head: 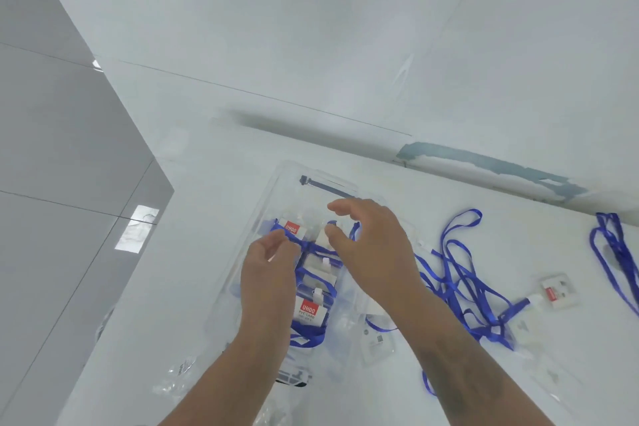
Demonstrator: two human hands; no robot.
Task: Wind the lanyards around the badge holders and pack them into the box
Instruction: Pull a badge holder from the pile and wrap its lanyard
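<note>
A clear plastic box (276, 180) lies on the white table and holds several badge holders wound with blue lanyards, one with a red label (291, 228) at the far left, another with a red label (307, 308) nearer me. My left hand (268, 270) hovers over the box with its fingers loosely curled by the blue lanyard (306, 246) across the far holder; whether it pinches the strap is unclear. My right hand (370, 239) is spread with relaxed fingers above the box's right side, holding nothing.
A tangle of loose blue lanyards (460, 284) lies right of the box, with an unwound badge holder (558, 290) beside it. Another blue lanyard (615, 252) lies at the far right. Crumpled clear wrappers (179, 373) sit near the front. The table's left edge drops to grey floor.
</note>
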